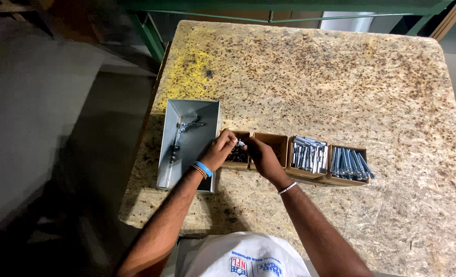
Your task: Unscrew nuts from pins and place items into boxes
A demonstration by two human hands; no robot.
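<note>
Bolt betw 2 hands; 4 boxes, 1 tray.

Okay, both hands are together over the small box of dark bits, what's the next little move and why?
Probably lift the small silver piece, pinched between the left hand and right hand, left into the metal tray, where assembled pieces already lie.

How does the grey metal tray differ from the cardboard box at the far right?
The grey metal tray is long, shiny and nearly bare, with a few assembled bolts lying inside. The far-right cardboard box is small, brown and packed with long silver bolts. Both are open-topped and sit on the chipboard table.
</note>
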